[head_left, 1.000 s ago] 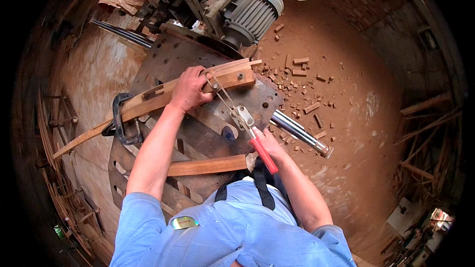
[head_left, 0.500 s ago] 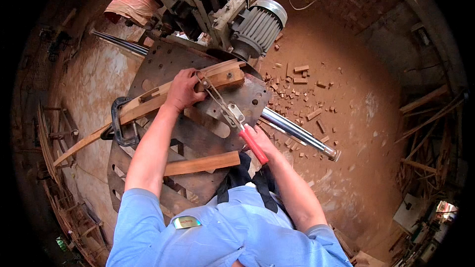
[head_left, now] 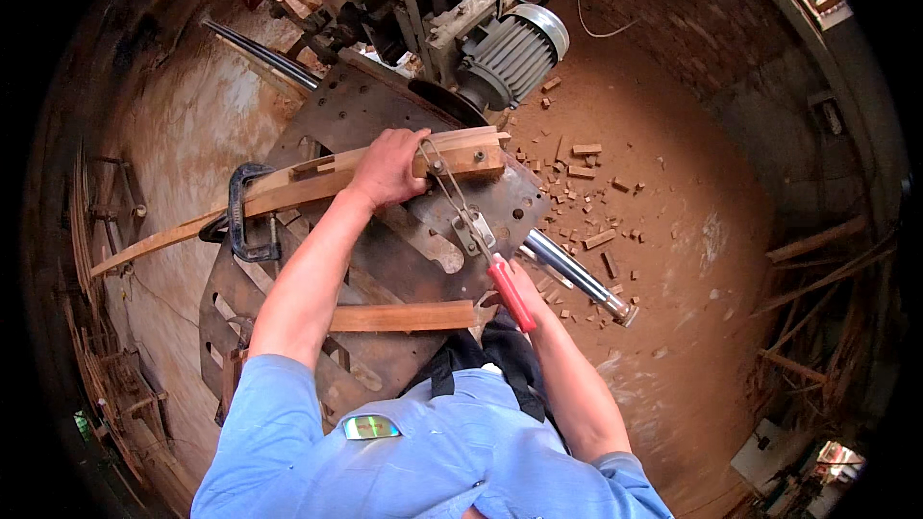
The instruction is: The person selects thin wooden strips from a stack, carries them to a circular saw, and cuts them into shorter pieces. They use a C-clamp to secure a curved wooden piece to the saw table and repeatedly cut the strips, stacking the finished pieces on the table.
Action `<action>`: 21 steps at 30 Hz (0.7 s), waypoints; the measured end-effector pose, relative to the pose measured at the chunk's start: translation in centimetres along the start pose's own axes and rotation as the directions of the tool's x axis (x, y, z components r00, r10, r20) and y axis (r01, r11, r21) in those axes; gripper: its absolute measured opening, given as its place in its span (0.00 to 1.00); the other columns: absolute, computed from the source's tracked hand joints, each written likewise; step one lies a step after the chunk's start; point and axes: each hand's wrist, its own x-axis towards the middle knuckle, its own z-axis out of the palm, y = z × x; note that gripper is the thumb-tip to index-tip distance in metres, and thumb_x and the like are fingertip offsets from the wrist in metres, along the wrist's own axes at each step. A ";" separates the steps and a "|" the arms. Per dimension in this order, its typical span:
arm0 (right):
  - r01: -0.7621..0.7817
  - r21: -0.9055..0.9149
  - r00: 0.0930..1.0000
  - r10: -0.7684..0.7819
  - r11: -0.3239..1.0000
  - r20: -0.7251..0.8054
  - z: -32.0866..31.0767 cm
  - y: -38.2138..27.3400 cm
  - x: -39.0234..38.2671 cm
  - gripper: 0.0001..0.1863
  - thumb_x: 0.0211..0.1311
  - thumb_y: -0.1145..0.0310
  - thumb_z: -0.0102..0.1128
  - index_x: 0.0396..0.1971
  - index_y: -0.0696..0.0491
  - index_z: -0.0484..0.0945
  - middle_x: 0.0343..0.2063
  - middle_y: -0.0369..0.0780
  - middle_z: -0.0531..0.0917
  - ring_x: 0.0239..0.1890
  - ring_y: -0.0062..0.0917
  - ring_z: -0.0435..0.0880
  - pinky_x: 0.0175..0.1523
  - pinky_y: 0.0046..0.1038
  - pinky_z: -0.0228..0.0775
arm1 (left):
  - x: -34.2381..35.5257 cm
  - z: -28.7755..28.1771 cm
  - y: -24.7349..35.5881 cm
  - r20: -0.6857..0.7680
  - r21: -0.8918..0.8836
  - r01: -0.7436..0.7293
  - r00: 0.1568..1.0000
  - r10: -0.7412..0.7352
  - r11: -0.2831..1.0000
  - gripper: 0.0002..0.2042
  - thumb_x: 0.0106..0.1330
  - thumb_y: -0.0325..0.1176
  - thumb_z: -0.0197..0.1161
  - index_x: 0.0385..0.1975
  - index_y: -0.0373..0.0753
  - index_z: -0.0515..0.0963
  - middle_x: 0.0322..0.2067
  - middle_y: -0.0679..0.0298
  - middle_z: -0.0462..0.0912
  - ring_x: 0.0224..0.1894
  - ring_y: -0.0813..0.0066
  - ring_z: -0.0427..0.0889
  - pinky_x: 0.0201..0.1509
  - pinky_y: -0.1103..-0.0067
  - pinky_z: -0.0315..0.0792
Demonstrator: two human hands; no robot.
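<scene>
My left hand (head_left: pixel 388 169) is closed over a long curved wooden piece (head_left: pixel 460 158) that lies across the holed metal table (head_left: pixel 332 117). Its fingertips sit beside the looped arm of a toggle clamp (head_left: pixel 471 229). A red grip (head_left: pixel 511 298) covers the clamp's handle, which slants toward me. My right hand (head_left: pixel 525 286) is wrapped around this red handle from the right; some of its fingers are hidden behind it. Farther left, a dark G-clamp (head_left: pixel 236 216) straddles the curved wood. Nearer to me a loose wooden strip (head_left: pixel 404 316) lies on the table.
Beyond the wood stands a machine with a grey finned motor (head_left: pixel 517 53). A shiny metal bar (head_left: pixel 582 277) sticks out at the table's right. Small wood offcuts (head_left: pixel 581 172) are scattered over the dusty floor. Timber (head_left: pixel 817 238) leans at the far right, and curved pieces are stacked at the left.
The whole view has shifted and turned slightly, so the table and machine appear farther right. Both hands keep their places, the left at the curved wood, the right at the red handle.
</scene>
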 end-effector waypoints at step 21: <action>-0.008 -0.388 0.991 -0.043 0.922 -0.123 -0.8 -5.1 -4.3 0.21 0.68 0.54 0.49 0.45 0.58 0.73 0.35 0.40 0.81 0.33 0.21 0.79 0.36 0.24 0.72 | 5.0 -5.9 -2.4 -0.072 -0.438 0.219 0.958 -0.276 0.872 0.21 0.57 0.41 0.66 0.46 0.39 0.69 0.39 0.55 0.79 0.45 0.62 0.78 0.51 0.71 0.71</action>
